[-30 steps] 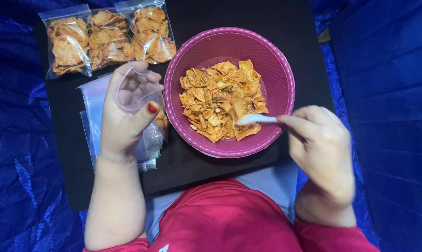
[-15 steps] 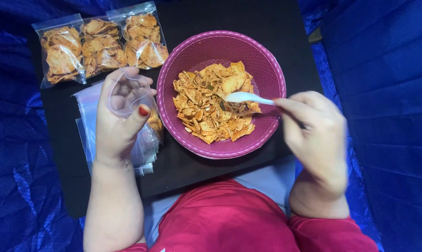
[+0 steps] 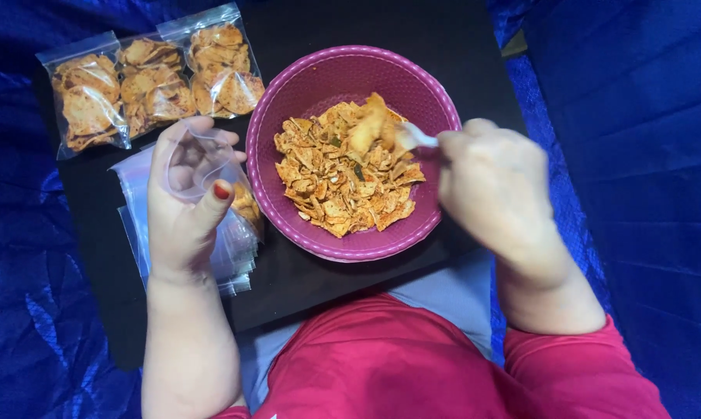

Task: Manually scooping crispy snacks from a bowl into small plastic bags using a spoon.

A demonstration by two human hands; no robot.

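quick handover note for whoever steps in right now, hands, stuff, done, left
Left hand: holds a clear bag open, beside the bowl; a few chips seem to be in it.
Right hand: holds a white spoon loaded with chips, raised over the bowl.
Done: three filled bags lie at the top left of the black board.
Left: the bowl holds many chips; a stack of empty bags lies under the left hand.

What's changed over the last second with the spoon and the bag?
The right hand has lifted the white spoon out of the pink bowl with a heap of chips. The left hand still holds the small clear bag open; the three filled bags are unmoved.
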